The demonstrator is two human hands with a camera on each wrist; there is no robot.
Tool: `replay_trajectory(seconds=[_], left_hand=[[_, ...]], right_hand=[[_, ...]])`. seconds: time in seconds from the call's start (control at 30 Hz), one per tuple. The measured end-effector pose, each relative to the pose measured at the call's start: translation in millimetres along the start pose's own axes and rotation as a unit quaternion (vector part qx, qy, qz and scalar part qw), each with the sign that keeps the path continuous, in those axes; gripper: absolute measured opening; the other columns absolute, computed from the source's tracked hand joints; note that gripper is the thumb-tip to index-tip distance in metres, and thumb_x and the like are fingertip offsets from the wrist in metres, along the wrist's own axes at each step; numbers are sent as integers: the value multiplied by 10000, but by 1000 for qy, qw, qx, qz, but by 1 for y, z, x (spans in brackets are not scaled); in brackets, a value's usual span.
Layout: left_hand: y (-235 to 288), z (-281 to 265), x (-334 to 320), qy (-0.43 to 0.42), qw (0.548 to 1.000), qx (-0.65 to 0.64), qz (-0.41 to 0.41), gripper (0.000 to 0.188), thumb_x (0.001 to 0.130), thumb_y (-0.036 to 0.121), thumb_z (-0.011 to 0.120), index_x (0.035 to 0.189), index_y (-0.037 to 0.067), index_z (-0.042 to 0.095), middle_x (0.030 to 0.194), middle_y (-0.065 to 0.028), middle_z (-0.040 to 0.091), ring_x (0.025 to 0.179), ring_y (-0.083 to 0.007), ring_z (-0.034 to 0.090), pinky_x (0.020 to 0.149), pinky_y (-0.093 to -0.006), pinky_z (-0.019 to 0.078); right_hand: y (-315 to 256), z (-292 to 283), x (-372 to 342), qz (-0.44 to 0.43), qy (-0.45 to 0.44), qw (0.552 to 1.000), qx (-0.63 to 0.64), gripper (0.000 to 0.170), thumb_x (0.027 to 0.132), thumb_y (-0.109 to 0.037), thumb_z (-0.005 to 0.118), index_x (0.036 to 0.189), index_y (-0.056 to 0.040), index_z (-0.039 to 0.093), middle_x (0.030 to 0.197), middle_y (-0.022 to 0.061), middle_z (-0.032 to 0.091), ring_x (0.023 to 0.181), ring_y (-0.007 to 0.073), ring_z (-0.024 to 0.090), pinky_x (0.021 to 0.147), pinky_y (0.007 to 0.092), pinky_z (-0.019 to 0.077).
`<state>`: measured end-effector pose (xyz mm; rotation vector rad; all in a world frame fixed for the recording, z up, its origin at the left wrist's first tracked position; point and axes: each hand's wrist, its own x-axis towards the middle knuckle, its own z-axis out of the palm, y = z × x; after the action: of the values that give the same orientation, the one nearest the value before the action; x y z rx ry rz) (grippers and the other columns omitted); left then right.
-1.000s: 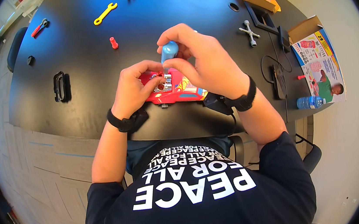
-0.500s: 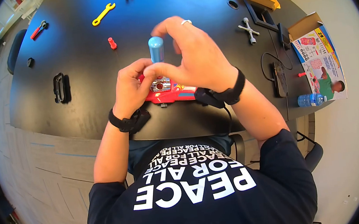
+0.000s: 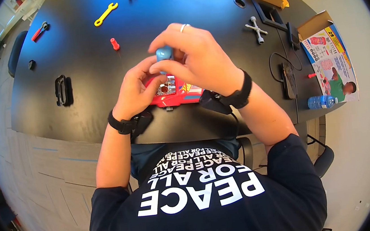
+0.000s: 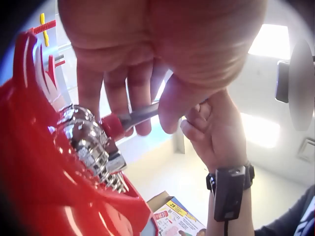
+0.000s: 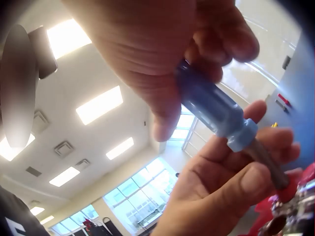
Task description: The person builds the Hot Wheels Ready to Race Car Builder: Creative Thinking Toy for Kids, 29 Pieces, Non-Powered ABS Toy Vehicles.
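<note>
A screwdriver with a blue handle (image 3: pixel 164 53) (image 5: pixel 211 105) stands over a red toy car (image 3: pixel 176 99) (image 4: pixel 64 187). The right hand (image 3: pixel 203 55) (image 5: pixel 147 44) has its thumb and curled fingers around the handle. Lower down, the left hand (image 3: pixel 135 89) (image 5: pixel 221 191) holds the grey shaft (image 4: pixel 142 114) between thumb and fingers. The shaft's tip meets a red piece (image 4: pixel 113 127) (image 5: pixel 287 191) beside the car's chrome engine (image 4: pixel 86 140). Whether that piece sits in the engine cannot be told.
On the black table (image 3: pixel 91 121) lie a yellow wrench (image 3: pixel 106 14), a red bolt (image 3: pixel 115 44), a red-handled ratchet (image 3: pixel 40 31), a black frame-like part (image 3: pixel 61 90) and a grey cross wrench (image 3: pixel 256 30). A printed box (image 3: pixel 329 55), a phone (image 3: pixel 289 81) and a bottle (image 3: pixel 321 102) are at the right.
The blue handle has moved left from its spot a second ago. Half a second ago the right fingers were lifted off its top; now they have come down around it.
</note>
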<state>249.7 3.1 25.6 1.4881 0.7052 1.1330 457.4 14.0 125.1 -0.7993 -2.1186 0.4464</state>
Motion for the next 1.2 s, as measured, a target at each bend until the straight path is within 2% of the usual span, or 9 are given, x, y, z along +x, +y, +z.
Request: replay_trajectory(seconds=[0.13, 0.2, 0.4, 0.5, 0.57, 0.67, 0.77, 0.93, 1.2], left_hand=[[15, 4, 2, 27, 999, 30, 2, 336, 1020, -108, 662, 1355, -75, 663, 1200, -83, 746, 1118, -132, 719, 991, -296, 596], [2, -5, 0, 2, 999, -14, -48, 416, 1002, -138, 663, 1414, -87, 641, 1262, -111, 747, 1174, -161, 724, 1035, -325, 604], [1, 11, 0, 48, 998, -6, 36, 371, 1056, -65, 641, 1426, -46, 660, 1177, -82, 768, 1060, -119, 734, 905, -284, 608], [-9, -6, -6, -2, 991, 132, 24, 330, 1077, -40, 625, 1405, -29, 666, 1186, -64, 741, 953, -106, 697, 849, -279, 587], [-6, 2, -10, 11, 998, 65, -1, 304, 1077, -39, 623, 1377, -20, 671, 1197, -57, 710, 938, -92, 662, 843, -284, 576], [-5, 9, -9, -9, 999, -23, -37, 358, 1024, -15, 729, 1377, -22, 670, 1199, -60, 724, 1012, -103, 673, 881, -306, 577], [-15, 12, -8, -11, 993, 73, 90, 458, 911, -1, 858, 1334, -11, 683, 1205, -72, 733, 1048, -150, 689, 897, -326, 571], [-14, 8, -8, -23, 992, 125, 7, 474, 814, -16, 914, 1232, 23, 693, 1132, -81, 746, 967, -203, 711, 868, -333, 562], [11, 18, -10, -1, 973, 224, -52, 358, 840, 41, 929, 1117, -1, 705, 920, -35, 731, 832, -132, 675, 767, -304, 541]], right_hand=[[0, 0, 0, -3, 36, 992, -123, 285, 858, -104, 874, 1089, -40, 720, 913, 112, 678, 703, 273, 659, 675, 384, 554], [-11, -7, 3, 73, -39, 993, 87, 313, 837, -164, 906, 1054, -37, 719, 876, 112, 668, 760, 301, 669, 701, 401, 563], [5, 11, -5, 3, 44, 993, -108, 360, 846, -180, 897, 1119, -29, 717, 879, 127, 675, 806, 344, 674, 732, 421, 575], [-8, 4, -3, 14, 27, 999, 21, 329, 857, -159, 880, 1099, -30, 699, 883, 128, 681, 815, 346, 679, 751, 430, 575], [3, 8, -4, 6, 7, 1000, 23, 333, 855, -168, 884, 1092, -34, 691, 881, 126, 680, 828, 346, 679, 758, 430, 573], [5, 8, -7, 13, -9, 1000, 3, 327, 862, -166, 875, 1092, -41, 679, 881, 125, 681, 860, 347, 683, 774, 430, 575], [2, 8, -8, 43, -19, 998, -41, 307, 878, -147, 850, 1110, -49, 675, 904, 123, 690, 889, 347, 688, 787, 434, 579], [11, 17, -10, -30, 12, 999, -15, 289, 917, -104, 847, 1155, -61, 688, 950, 83, 699, 788, 271, 678, 694, 382, 569], [6, 23, -18, 21, -5, 999, -50, 315, 966, -141, 793, 1210, -50, 617, 1059, 137, 715, 923, 373, 711, 798, 468, 594]])
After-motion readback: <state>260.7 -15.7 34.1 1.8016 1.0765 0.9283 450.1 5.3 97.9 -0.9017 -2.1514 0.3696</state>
